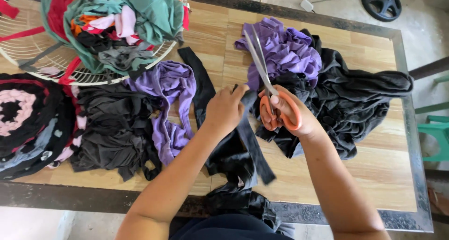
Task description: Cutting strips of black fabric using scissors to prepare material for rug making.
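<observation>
My right hand (293, 113) grips orange-handled scissors (266, 76) whose blades are parted and point away from me. My left hand (226, 110) pinches the top of a long black fabric strip (255, 151) that hangs down over the table's near edge toward my lap. The blades sit just right of where the left hand holds the cloth. Behind the scissors lies a heap of purple fabric (285, 50) and black fabric (355, 100).
A wooden table (379, 174) with a metal frame holds it all. A white wire basket (42, 57) with mixed coloured scraps stands at the far left. Black strips (112, 128) and purple strips (170, 109) lie at the left, beside a round braided mat (23, 118).
</observation>
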